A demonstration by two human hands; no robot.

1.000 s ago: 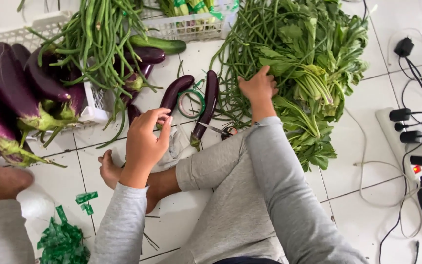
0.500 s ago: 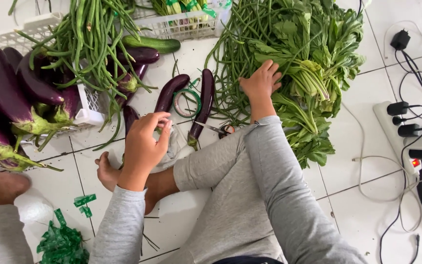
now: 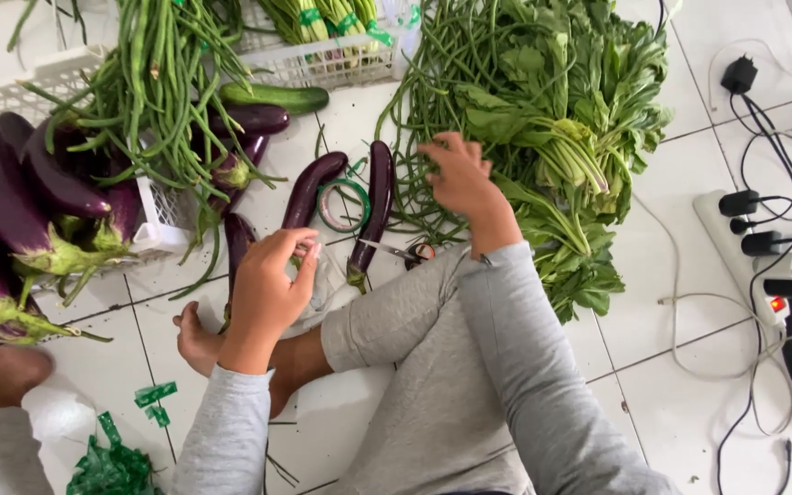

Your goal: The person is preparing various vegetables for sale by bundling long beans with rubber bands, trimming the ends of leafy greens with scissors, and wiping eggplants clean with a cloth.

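Long beans [image 3: 433, 110] lie in a loose green heap on the white tiled floor [image 3: 689, 183], far and slightly right of the seated person's knee, just left of a big pile of leafy greens [image 3: 579, 137]. The right hand [image 3: 460, 179] reaches into the near edge of that heap, its fingers curled among the strands, though whether they actually pinch any cannot be told. The left hand [image 3: 268, 284] hovers nearer, above a bare foot [image 3: 196, 341], with fingers bent and thumb and forefinger pressed together on something small and pale that is too hidden to identify. Between the two hands lie two slim dark eggplants [image 3: 379, 197], a roll of green tape [image 3: 343, 203] between them, and scissors [image 3: 405, 249] just beside the knee. Far left, a white plastic basket [image 3: 162, 229] holds fat purple eggplants [image 3: 11, 183] with more long beans draped over it, and a cucumber [image 3: 277, 96] lies beyond. Far right, a power strip [image 3: 744, 247] with black plugs sits on the tiles.
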